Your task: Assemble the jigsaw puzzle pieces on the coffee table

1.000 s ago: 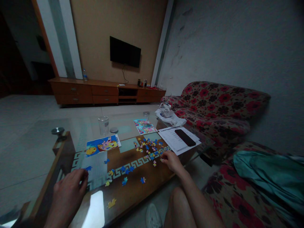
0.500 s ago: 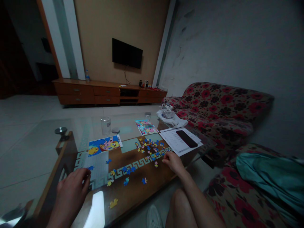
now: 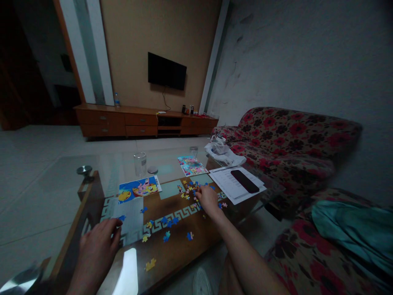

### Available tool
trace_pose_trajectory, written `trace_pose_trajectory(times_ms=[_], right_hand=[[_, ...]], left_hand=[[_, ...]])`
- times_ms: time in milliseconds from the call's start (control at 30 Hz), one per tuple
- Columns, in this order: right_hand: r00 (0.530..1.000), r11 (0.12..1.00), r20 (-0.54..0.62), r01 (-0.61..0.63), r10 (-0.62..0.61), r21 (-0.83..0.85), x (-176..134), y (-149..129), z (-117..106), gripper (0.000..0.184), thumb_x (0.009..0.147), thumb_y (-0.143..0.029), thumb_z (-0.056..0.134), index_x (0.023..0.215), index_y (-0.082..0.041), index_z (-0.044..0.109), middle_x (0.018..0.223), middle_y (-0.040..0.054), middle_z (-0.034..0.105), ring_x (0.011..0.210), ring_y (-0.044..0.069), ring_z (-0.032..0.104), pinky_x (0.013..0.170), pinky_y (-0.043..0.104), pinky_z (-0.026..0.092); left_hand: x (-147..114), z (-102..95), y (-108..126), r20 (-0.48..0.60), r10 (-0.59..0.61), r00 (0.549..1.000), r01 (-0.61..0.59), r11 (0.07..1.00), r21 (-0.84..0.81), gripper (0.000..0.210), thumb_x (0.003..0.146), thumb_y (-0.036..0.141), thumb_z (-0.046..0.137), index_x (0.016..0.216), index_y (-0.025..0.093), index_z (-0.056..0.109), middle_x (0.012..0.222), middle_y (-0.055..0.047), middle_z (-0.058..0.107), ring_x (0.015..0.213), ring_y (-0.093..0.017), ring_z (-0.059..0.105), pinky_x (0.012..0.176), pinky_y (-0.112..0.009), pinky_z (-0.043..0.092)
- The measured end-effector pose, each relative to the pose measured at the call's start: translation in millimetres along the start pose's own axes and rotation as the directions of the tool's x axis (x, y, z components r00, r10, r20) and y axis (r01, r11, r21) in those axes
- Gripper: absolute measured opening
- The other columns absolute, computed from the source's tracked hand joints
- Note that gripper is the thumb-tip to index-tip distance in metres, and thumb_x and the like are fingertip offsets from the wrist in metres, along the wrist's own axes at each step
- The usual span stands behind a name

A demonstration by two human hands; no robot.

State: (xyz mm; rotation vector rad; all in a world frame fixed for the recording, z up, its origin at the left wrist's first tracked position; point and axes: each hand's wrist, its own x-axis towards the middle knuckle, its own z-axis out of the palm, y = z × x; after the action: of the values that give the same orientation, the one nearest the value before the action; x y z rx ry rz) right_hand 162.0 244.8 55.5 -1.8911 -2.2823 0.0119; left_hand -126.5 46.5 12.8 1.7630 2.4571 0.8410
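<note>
My right hand point(image 3: 209, 201) reaches into a heap of small jigsaw puzzle pieces point(image 3: 186, 192) on the glass-topped coffee table. Its fingers are pinched together, and whatever lies between the tips is hidden. On the left, my left hand point(image 3: 100, 241) rests low over the table with bent fingers, thumb and forefinger apart. A blue puzzle piece point(image 3: 122, 218) lies just beyond its fingertips. Between the hands are several scattered loose pieces, among them a yellow piece point(image 3: 150, 264) near the front edge and a blue-and-pink piece point(image 3: 190, 236).
Behind the pieces lie a cartoon picture sheet point(image 3: 139, 189) and a second picture card point(image 3: 192, 166). A glass jar point(image 3: 140, 164) stands by a round lid point(image 3: 152, 169). Papers point(image 3: 235, 196) carry a dark phone point(image 3: 245, 181); a white plastic bag point(image 3: 224, 153) sits behind. A flowered sofa point(image 3: 285, 131) borders the right.
My right hand has moved left and further into the heap, now covering part of it. Some pieces show to the right of its wrist. My left hand has barely moved.
</note>
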Motion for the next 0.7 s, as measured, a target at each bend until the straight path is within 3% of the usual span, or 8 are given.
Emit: trace_pose_trajectory(times_ms=[133,267,400,600,700], right_hand=[[0.996,0.996,-0.016,-0.088,0.088,-0.029,9.4,-28.8,10.6,0.031,0.083,-0.037,0.066,0.1,-0.012,0.07,0.102,0.0168,0.069,0.096,0.027,0.065,0.074,0.03,0.046],[0.99,0.99,-0.005,-0.142,0.142,-0.01,13.2,-39.6,16.5,0.029,0.083,-0.032,0.067,0.102,-0.011,0.068,0.107,0.0184,0.068,0.099,0.027,0.065,0.075,0.029,0.047],[0.988,0.989,0.043,-0.15,0.15,-0.003,16.0,-30.7,14.9,0.021,0.083,-0.024,0.064,0.102,-0.014,0.069,0.106,0.0164,0.069,0.098,0.025,0.065,0.075,0.028,0.046],[0.987,0.991,0.105,-0.13,0.125,0.042,21.9,-5.9,8.5,0.011,0.078,-0.022,0.065,0.086,-0.02,0.072,0.09,0.0081,0.073,0.087,0.02,0.067,0.069,0.024,0.043],[0.989,0.99,0.095,-0.119,0.111,0.08,23.6,2.3,4.6,0.014,0.082,-0.024,0.06,0.088,-0.022,0.072,0.092,0.0058,0.073,0.089,0.019,0.066,0.07,0.023,0.041]], left_hand=[[-0.5,-1.4,-1.3,-0.021,0.004,1.0,-0.004,1.0,-0.002,0.03,0.083,0.033,0.033,0.084,0.022,0.06,0.09,-0.007,0.069,0.09,-0.025,0.063,0.076,-0.038,0.042],[-1.3,-2.4,-5.9,-0.03,0.024,0.999,-0.025,1.0,-0.006,0.028,0.083,0.031,0.034,0.084,0.022,0.06,0.089,-0.007,0.068,0.089,-0.024,0.063,0.078,-0.037,0.042],[-1.4,-0.7,-8.1,-0.024,0.022,0.999,-0.023,1.0,-0.014,0.027,0.084,0.032,0.035,0.084,0.022,0.06,0.09,-0.007,0.068,0.091,-0.024,0.062,0.078,-0.037,0.042],[-1.8,-2.3,-2.4,-0.006,0.026,1.0,-0.026,1.0,0.017,0.029,0.086,0.03,0.033,0.085,0.021,0.06,0.091,-0.007,0.069,0.09,-0.024,0.061,0.077,-0.037,0.04],[-2.9,-4.1,-1.6,0.002,0.028,1.0,-0.028,0.999,0.032,0.029,0.086,0.028,0.033,0.085,0.021,0.06,0.091,-0.007,0.069,0.091,-0.024,0.061,0.077,-0.037,0.04]])
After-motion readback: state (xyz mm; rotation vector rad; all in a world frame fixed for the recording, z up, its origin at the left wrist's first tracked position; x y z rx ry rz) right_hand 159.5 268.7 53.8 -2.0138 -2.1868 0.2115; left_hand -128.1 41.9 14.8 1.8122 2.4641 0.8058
